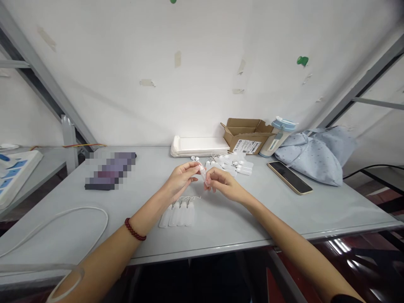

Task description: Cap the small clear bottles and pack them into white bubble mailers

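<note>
Above the middle of the grey table (221, 223), my left hand (181, 179) and my right hand (221, 183) meet. Both pinch one small clear plastic bottle (202, 171) between their fingertips. A red bead bracelet (134, 230) circles my left wrist. Below the hands, a row of several small capped bottles (178, 213) lies on the table. Behind the hands sits a loose pile of the same small bottles and caps (229, 164).
A stack of white trays (200, 146) and an open cardboard box (248, 135) stand by the wall. A blue-lidded cup (277, 136), a phone (289, 177) and a pale blue cloth bag (315, 153) lie at right. White tubing (78, 210) loops at left.
</note>
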The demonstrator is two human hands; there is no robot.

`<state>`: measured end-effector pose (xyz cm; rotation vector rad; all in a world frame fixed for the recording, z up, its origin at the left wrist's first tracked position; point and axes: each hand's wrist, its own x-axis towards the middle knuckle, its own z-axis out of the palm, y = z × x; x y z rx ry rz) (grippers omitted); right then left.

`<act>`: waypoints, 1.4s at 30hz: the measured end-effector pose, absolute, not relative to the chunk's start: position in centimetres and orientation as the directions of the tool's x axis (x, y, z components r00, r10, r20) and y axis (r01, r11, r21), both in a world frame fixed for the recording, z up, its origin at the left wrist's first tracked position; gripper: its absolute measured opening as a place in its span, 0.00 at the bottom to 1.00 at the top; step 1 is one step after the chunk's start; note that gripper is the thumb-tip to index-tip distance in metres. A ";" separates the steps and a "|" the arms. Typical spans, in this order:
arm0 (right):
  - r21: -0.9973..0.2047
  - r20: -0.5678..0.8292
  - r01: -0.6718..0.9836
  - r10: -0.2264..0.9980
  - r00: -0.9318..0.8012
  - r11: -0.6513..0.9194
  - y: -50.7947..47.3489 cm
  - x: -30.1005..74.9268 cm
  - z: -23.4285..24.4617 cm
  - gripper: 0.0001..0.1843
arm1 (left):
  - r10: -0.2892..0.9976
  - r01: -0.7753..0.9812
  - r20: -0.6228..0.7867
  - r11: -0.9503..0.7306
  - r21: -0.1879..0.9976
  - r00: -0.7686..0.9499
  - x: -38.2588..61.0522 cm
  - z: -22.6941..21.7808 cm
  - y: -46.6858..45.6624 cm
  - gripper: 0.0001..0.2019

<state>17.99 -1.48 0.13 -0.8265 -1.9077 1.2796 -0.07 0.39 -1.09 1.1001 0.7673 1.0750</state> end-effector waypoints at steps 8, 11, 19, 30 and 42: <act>-0.995 0.100 -0.065 0.911 -0.401 0.081 -0.7 18.0 0.1 0.05 | 0.962 -0.202 -0.037 0.094 0.975 0.271 -0.1 -0.7 0.4 0.12; -0.996 0.089 -0.057 0.923 -0.374 0.073 -0.7 18.0 0.0 0.06 | 0.967 -0.123 -0.050 0.083 0.989 0.250 -0.1 -0.7 0.3 0.13; -0.997 0.062 -0.073 0.922 -0.383 0.036 -0.5 18.0 -0.3 0.11 | 0.965 0.023 0.037 -0.045 0.999 0.259 -0.3 -0.6 0.3 0.13; -0.993 -0.012 -0.100 0.925 -0.379 -0.054 -0.3 17.7 -0.8 0.12 | 0.971 0.115 0.151 -0.174 0.978 0.187 -0.3 -0.3 0.1 0.10; -0.995 0.031 -0.095 0.909 -0.416 -0.010 -0.6 17.6 -0.7 0.10 | 0.946 0.176 -0.166 0.120 0.977 0.280 -0.3 -0.3 0.1 0.24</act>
